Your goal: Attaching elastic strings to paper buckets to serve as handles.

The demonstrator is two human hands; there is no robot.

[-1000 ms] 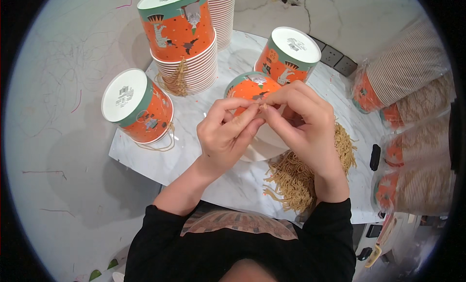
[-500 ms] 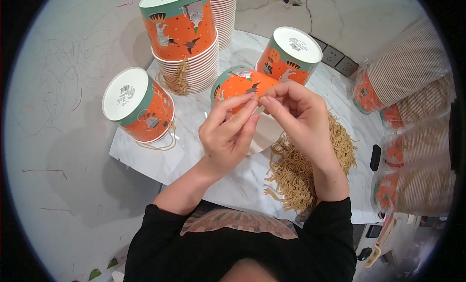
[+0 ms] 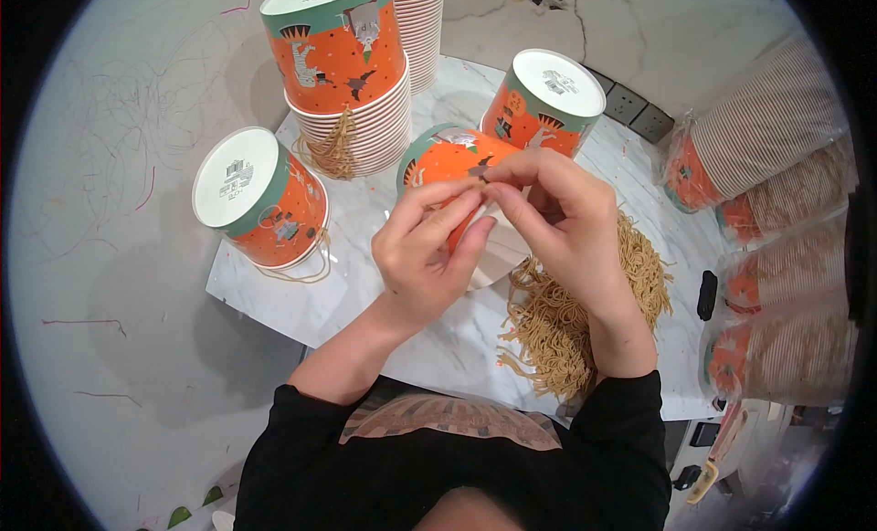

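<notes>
In front of me an orange-and-green paper bucket [image 3: 466, 149] lies tipped over on the table, its pale inside partly showing below my fingers. My left hand [image 3: 422, 243] is closed in a pinch at the bucket's side. My right hand [image 3: 562, 216] pinches at the same spot, thumb and forefinger meeting the left fingertips. Whatever sits between the fingertips is too small and covered to make out. Under my right forearm is a heap of tan cord pieces [image 3: 553, 335].
A bucket with a cord loop [image 3: 247, 189] stands upside down at left. Behind it rises a tall stack of buckets [image 3: 352, 93]; another upturned bucket [image 3: 548, 97] is at the back. Plastic-wrapped bucket stacks [image 3: 767, 147] line the right, near wall sockets [image 3: 630, 104].
My fingertips have shifted slightly at the bucket's side, and the left thumb sits a little further right. The other buckets and the cord heap stay where they were.
</notes>
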